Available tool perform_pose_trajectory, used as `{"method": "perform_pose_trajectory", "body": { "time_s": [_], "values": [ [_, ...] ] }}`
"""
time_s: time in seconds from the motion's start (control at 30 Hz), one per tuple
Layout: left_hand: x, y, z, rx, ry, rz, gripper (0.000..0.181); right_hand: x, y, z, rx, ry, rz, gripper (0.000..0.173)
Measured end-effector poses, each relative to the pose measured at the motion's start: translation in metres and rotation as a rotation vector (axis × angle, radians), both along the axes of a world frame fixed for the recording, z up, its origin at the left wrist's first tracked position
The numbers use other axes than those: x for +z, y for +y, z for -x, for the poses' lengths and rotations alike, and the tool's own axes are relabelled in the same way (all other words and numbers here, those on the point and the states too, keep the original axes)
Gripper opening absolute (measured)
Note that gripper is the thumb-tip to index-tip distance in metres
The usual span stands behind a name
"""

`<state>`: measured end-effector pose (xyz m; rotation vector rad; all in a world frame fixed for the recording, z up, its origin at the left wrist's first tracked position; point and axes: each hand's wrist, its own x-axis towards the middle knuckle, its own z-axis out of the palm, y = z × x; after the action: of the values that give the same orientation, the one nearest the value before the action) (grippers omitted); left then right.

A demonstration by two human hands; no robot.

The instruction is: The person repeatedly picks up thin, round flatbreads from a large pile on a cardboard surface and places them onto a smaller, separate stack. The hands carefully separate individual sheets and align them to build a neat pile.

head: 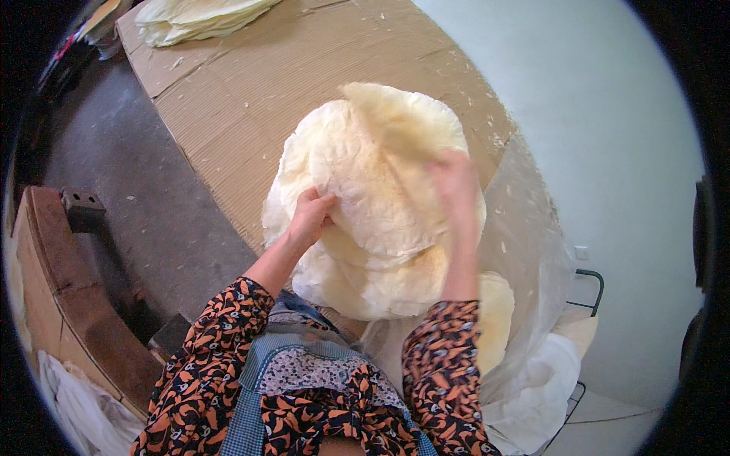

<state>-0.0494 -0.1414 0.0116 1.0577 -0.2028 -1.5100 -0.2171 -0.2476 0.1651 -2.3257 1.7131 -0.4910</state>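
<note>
A stack of thin, round cream-coloured sheets (365,290) lies before me, with uneven, overlapping edges. My left hand (311,215) pinches the left edge of the top sheet (365,205) between thumb and fingers. Over the right side of the stack, my right hand (453,176) is blurred by motion. It appears to grip a tan flap (399,125), also blurred, which stretches up and left from the fingers. Whether that flap belongs to the top sheet cannot be told.
Corrugated cardboard (228,131) scattered with flakes covers the table under the stack. Another pile of sheets (199,17) sits at its far end. Clear plastic film (524,216) drapes the right side, near a pale sheet (495,319) and a white bundle (536,387). A brown-edged block (91,308) stands at left.
</note>
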Motion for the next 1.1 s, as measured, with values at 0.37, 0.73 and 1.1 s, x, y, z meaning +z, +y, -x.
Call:
{"method": "perform_pose_trajectory", "body": {
  "time_s": [0.37, 0.73, 1.1],
  "values": [
    [-0.009, 0.0, -0.009, -0.05, 0.051, 0.034, 0.022, 0.067, 0.014, 0.011, -0.056, 0.106, 0.251, 0.018],
    [0.002, 0.013, -0.02, -0.187, 0.287, 0.252, 0.032, -0.102, 0.111, -0.045, 0.208, 0.406, 0.328, 0.027],
    [0.086, -0.021, 0.004, -0.103, -0.185, 0.148, 0.035, -0.108, 0.165, -0.04, 0.642, -0.157, 0.149, 0.015]
  ]
}}
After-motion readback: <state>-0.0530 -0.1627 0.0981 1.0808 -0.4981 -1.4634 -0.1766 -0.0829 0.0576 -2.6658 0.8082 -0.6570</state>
